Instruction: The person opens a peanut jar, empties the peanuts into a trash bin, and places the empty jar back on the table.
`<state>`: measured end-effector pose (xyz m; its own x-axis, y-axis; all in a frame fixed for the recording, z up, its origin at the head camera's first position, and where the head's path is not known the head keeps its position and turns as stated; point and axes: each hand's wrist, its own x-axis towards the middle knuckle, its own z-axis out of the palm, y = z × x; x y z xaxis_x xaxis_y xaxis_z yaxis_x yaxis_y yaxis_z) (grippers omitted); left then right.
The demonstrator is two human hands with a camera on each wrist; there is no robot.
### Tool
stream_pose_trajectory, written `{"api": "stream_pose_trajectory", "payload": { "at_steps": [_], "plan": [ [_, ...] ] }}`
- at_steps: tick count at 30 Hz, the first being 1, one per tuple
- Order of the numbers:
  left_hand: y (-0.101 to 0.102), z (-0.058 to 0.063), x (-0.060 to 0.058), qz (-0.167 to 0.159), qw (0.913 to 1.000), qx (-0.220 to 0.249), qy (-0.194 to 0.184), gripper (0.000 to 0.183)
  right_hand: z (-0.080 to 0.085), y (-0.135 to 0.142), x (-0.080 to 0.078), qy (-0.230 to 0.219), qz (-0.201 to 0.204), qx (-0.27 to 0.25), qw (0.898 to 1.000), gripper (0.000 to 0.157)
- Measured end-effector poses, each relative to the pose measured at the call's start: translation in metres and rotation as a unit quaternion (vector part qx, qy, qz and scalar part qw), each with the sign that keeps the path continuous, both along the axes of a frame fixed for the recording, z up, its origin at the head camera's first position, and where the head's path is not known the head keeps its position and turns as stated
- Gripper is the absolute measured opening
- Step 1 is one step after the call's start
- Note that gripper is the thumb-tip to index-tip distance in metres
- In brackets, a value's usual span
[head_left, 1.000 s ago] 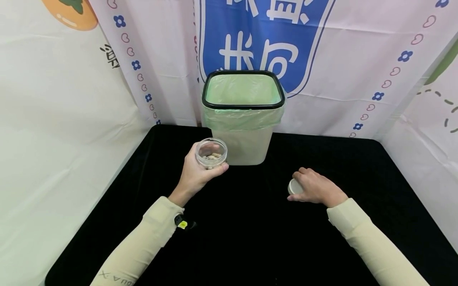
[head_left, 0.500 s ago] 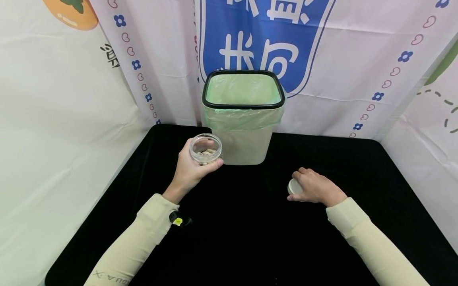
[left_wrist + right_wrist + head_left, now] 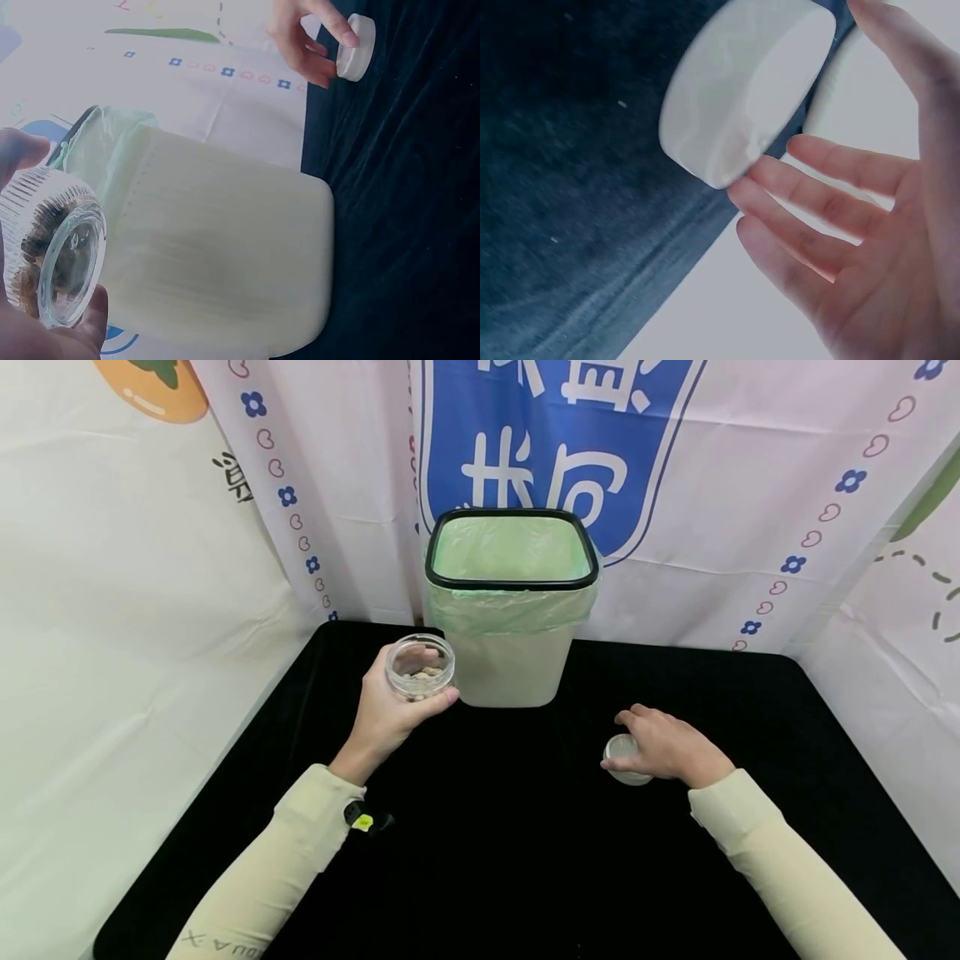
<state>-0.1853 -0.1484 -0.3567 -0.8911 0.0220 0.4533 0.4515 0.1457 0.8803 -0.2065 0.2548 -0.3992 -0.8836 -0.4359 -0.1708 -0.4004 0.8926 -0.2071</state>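
Note:
My left hand point(image 3: 386, 706) grips a clear glass jar point(image 3: 82, 251), thumb and fingers curled round its side, in front of the bin on the left. The jar is uncapped and tilted. Several tan pieces point(image 3: 427, 673) lie inside it, peanut-like in look. To the right, a round whitish lid point(image 3: 621, 747) rests on the black cloth. Over it my right hand point(image 3: 667, 747) has its fingers spread and loosened. The right wrist view has the lid point(image 3: 742, 90) by the fingertips, with nothing in the palm point(image 3: 885, 277).
A pale bin point(image 3: 513, 668) with a black rim and green liner stands at the back middle of the black cloth-covered table point(image 3: 510, 835). Printed curtains point(image 3: 735, 510) close off the back and sides. A dark band with a yellow-green tag point(image 3: 362, 821) is on the left wrist.
The left hand has moved left and slightly up with the jar, away from the bin. The right hand has let go of the lid and lifted slightly.

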Motion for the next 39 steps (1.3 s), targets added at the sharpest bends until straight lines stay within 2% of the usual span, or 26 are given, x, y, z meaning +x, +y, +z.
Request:
{"api": "stream_pose_trajectory", "payload": {
  "at_steps": [8,22,39],
  "plan": [
    [-0.004,0.005,-0.001,0.007,1.0000,0.005,0.004,0.073,0.019,-0.002,0.001,0.022,0.001,-0.024,0.999,0.081],
    [-0.008,0.020,-0.004,0.021,0.9995,-0.016,0.015,0.072,0.051,-0.009,0.000,0.101,0.001,-0.038,0.994,0.068],
    [-0.015,0.038,-0.010,0.038,0.9988,-0.021,0.020,0.072,0.090,-0.018,-0.002,0.130,-0.006,-0.071,0.989,0.060]
  ]
}}
